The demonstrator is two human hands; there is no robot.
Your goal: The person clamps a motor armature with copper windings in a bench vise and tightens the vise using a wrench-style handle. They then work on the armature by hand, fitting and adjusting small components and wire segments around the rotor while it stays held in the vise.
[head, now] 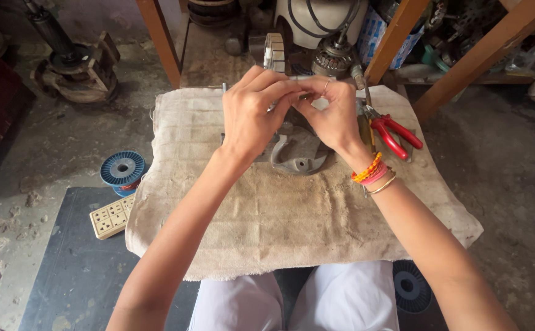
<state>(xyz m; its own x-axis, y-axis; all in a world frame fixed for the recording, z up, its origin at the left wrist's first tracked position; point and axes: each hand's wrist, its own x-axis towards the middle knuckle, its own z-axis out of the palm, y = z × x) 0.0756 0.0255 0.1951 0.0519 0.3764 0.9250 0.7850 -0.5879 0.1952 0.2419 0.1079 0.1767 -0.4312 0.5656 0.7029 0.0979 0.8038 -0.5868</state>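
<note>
A grey metal motor housing (pixel 298 156) lies on a beige cloth (pixel 280 214) that covers a low work surface. Both my hands meet just above its far end. My left hand (pixel 256 113) has its fingers curled and pinches something small and metallic at the top of the part. My right hand (pixel 332 113), with a ring and bright bracelets at the wrist, pinches the same spot from the other side. What the fingertips hold is mostly hidden.
Red-handled pliers (pixel 396 136) lie on the cloth to the right. A blue wire spool (pixel 123 169) and a cream socket strip (pixel 111 216) sit on the floor at left. Another spool (pixel 411 287) sits by my right knee. Motor parts (pixel 332 58) and wooden legs (pixel 476 55) stand behind.
</note>
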